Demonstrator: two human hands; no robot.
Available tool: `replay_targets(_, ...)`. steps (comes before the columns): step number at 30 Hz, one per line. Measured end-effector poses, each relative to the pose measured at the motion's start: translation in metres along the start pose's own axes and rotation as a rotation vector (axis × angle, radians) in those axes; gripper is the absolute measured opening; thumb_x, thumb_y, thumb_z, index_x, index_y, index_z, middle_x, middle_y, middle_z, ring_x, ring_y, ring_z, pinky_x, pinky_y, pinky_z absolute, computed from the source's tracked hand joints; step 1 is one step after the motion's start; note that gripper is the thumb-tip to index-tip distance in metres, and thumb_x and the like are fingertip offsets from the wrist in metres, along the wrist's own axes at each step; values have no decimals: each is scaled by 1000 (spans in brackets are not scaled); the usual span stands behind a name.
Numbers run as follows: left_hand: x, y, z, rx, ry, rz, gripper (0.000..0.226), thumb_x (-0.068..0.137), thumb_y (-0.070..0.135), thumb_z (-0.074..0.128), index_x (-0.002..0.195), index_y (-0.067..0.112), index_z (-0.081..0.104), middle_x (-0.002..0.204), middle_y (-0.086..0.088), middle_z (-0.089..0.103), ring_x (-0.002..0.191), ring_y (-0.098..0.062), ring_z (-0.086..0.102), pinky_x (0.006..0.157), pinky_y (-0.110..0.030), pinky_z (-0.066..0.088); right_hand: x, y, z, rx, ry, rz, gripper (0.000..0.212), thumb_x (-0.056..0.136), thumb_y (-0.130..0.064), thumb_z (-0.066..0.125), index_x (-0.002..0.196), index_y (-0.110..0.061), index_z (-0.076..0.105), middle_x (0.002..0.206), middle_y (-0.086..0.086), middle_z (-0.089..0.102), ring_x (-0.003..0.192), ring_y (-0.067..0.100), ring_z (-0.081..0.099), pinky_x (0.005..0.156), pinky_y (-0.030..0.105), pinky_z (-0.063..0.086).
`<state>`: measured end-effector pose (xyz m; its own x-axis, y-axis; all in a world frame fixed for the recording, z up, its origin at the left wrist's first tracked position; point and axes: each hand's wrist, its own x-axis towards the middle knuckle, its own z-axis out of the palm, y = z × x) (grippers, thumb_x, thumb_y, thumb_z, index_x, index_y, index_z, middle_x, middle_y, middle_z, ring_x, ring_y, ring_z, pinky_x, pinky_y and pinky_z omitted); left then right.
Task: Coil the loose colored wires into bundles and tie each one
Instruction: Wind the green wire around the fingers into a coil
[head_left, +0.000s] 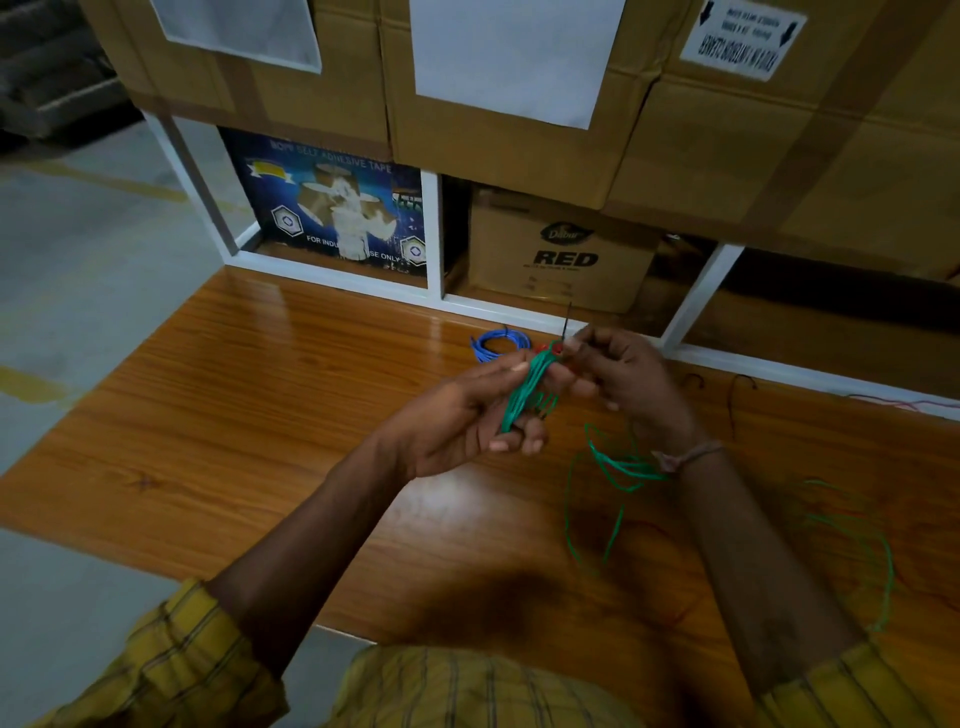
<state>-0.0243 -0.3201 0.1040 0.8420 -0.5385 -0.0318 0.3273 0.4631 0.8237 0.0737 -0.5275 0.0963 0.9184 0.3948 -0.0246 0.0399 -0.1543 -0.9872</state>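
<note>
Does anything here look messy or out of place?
Yes, a little. Loose green wire sprawls across the wooden table under the right hand, still uncoiled, unlike the neat blue coil. The label on the top right carton is upside down.

sleeves: yellow-ochre shirt (467, 691) with thin dark plaid lines, both pushed up near the elbows | forearms: bare | left hand (462, 421): no ring or band visible | right hand (628, 379): thin brownish thread band (688, 456) tied round the wrist
</note>
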Motion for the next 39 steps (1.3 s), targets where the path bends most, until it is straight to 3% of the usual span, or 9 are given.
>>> replay_targets(6,6,18,2,-312,-28,200,39,117,23,24,133,3,54,167,-20,38,130,-39,62,93,-32,62,-33,34,48,15,-183,217,40,109,-37,47,100,-1,64,62,0,47,42,9,27,35,16,22)
replay_targets(9,17,8,-5,-319,181,276,36,117,20,28,129,1,57,165,-21,41,146,-50,46,115,-52,46,-48,33,64,11,-263,264,41,111,-37,40,98,-6,62,58,1,47,40,10,27,35,18,27)
replay_targets(14,31,-10,-11,269,552,279,26,116,17,36,131,10,56,157,-3,53,144,-31,52,115,-45,47,-66,17,61,-180,-415,204,11,106,-20,54,105,-9,55,57,1,58,40,15,39,39,22,35)
replay_targets(19,29,-22,-17,1290,429,309,14,115,20,39,113,9,48,104,7,54,87,0,52,73,-15,41,-65,-2,35,-269,-490,219,21,96,-13,71,106,1,58,60,10,66,45,22,57,46,29,46)
replay_targets(23,24,-22,-15,1531,363,142,19,115,23,40,117,7,50,94,4,54,79,-13,49,73,-32,44,-54,-9,-3,-355,-486,59,13,89,-12,78,94,-7,67,66,1,66,61,13,60,58,29,48)
replay_targets(25,20,-21,-10,1438,289,26,16,116,25,40,113,14,52,82,6,61,64,-17,52,66,-35,45,-48,-7,-18,-378,-449,-10,10,86,-14,79,90,-14,69,67,-3,62,63,10,57,62,31,46)
replay_targets(28,15,-17,0,880,219,-65,20,117,23,36,112,28,54,81,-10,71,50,-17,47,49,-22,40,-36,3,-31,-402,-323,-59,15,78,-18,81,86,-20,69,69,-5,59,65,9,54,64,35,46)
replay_targets(34,7,-6,-5,179,287,60,38,115,23,35,135,0,58,72,-1,46,56,-11,23,46,-22,18,-35,35,-30,-135,-273,-89,41,78,-23,83,116,-20,67,106,3,66,97,14,61,84,35,53)
replay_targets(39,9,-12,-6,4,398,171,38,114,22,34,127,2,64,68,3,37,51,-6,24,47,-23,15,-36,47,-16,563,-378,248,73,94,-71,45,123,-6,63,114,27,65,77,30,61,47,24,39)
